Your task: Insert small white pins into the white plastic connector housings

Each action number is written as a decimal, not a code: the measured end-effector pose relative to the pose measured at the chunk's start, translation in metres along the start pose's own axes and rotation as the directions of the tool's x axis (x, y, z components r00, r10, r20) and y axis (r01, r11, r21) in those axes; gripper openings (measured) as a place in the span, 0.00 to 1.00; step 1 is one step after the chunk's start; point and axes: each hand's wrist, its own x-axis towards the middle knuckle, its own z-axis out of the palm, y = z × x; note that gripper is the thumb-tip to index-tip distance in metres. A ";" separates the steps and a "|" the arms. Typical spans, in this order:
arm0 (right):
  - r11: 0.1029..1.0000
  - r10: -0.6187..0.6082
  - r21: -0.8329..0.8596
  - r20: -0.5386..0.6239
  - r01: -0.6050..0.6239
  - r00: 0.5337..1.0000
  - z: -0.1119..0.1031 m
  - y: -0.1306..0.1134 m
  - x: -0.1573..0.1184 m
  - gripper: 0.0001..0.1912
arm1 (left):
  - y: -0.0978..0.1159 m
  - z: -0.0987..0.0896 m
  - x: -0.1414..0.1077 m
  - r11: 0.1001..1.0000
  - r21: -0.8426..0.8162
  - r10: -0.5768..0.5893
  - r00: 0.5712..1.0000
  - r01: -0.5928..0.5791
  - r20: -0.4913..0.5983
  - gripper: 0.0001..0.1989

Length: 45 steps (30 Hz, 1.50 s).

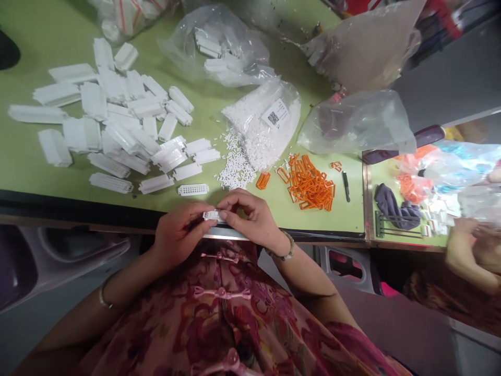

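Near the table's front edge, my left hand (178, 228) grips one end of a small white plastic housing (211, 215) between thumb and fingers. My right hand (249, 216) closes thumb and forefinger on its other end, hiding that part. Just beyond the hands lies a white slotted piece (193, 189). Tiny white parts (236, 167) spill from a clear bag (264, 122) with a label. To their right are a small orange stack (263, 180) and a heap of orange frames (312, 184).
Many white housings (121, 117) cover the left of the green table (219, 201). Clear bags (352, 122) lie farther back. A dark slim tool (346, 186) rests right of the orange heap. Another person's arm (469, 256) is at the adjoining table.
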 end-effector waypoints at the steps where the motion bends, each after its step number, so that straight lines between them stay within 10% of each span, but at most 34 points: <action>1: 0.999 0.033 0.035 0.012 -0.033 0.999 0.001 0.000 0.001 0.06 | 0.001 -0.001 0.000 1.000 0.022 0.016 1.000 -0.016 0.002 0.11; 30: 0.961 0.252 0.052 0.251 -0.273 0.935 -0.013 -0.001 0.013 0.07 | 0.000 -0.002 0.003 0.908 0.281 0.265 0.945 -0.312 0.192 0.12; 39: 0.956 0.228 0.126 0.244 -0.264 0.943 -0.016 -0.001 0.006 0.09 | 0.006 -0.004 0.004 0.960 0.267 0.042 0.987 -0.083 0.158 0.12; 45: 0.983 0.165 0.049 0.180 -0.176 0.970 -0.007 0.003 0.004 0.09 | 0.008 -0.004 0.007 0.970 0.210 0.088 0.981 -0.124 0.175 0.11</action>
